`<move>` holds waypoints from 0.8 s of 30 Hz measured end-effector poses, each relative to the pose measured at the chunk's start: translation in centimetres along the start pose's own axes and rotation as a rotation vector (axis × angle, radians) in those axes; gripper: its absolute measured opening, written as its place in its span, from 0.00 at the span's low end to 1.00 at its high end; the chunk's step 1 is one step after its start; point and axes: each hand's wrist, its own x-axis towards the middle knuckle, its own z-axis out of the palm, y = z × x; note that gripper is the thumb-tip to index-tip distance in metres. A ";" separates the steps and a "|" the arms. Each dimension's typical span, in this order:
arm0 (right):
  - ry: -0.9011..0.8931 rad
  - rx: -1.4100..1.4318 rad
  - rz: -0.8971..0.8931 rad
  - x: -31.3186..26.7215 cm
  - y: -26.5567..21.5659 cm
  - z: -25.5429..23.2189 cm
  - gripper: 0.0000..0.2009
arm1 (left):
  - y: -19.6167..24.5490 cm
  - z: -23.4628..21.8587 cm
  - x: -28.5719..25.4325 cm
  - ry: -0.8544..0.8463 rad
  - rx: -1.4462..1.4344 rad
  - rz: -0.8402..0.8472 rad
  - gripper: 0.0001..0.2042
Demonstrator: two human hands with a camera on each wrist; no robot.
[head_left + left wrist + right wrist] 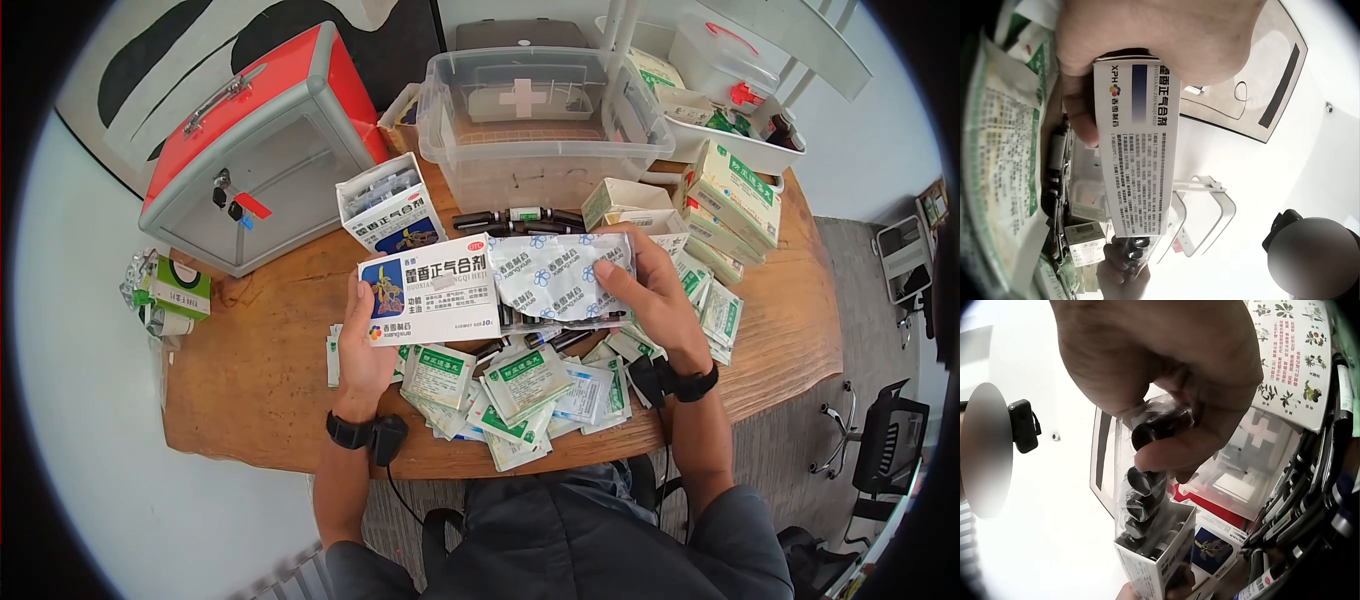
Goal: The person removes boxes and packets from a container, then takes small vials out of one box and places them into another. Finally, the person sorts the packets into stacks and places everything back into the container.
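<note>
My left hand (365, 355) grips the closed end of a white medicine box (430, 300) with blue print and Chinese lettering. From the box's right end sticks out a foil-backed pack (555, 275) of dark vials. My right hand (655, 300) holds the pack's outer end, thumb on the foil. In the right wrist view the dark caps (1141, 506) show through clear plastic, and the pack's far end sits inside the box's open mouth. Below the hands lies a heap of green-and-white sachets (525, 385). Loose dark vials (520, 216) lie on the table behind the box.
A second medicine box (390, 205) stands open behind, with packs inside. At the back are a red-and-grey cabinet (265, 150) and a clear plastic bin (545, 165). Stacked cartons (735, 200) and a white tray (790, 155) are at right; a green carton (180, 287) sits far left.
</note>
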 end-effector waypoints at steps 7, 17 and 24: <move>-0.029 -0.008 -0.039 0.3 0.3 -0.8 0.15 | -0.1 -0.2 0.2 -0.045 0.008 0.007 0.22; -0.023 -0.065 -0.046 0.3 0.5 -0.5 0.15 | -0.2 -0.2 0.3 -0.035 0.006 -0.004 0.23; 0.110 -0.416 -0.130 0.2 0.4 0.5 0.39 | -0.4 -0.3 0.1 -0.079 0.094 0.069 0.24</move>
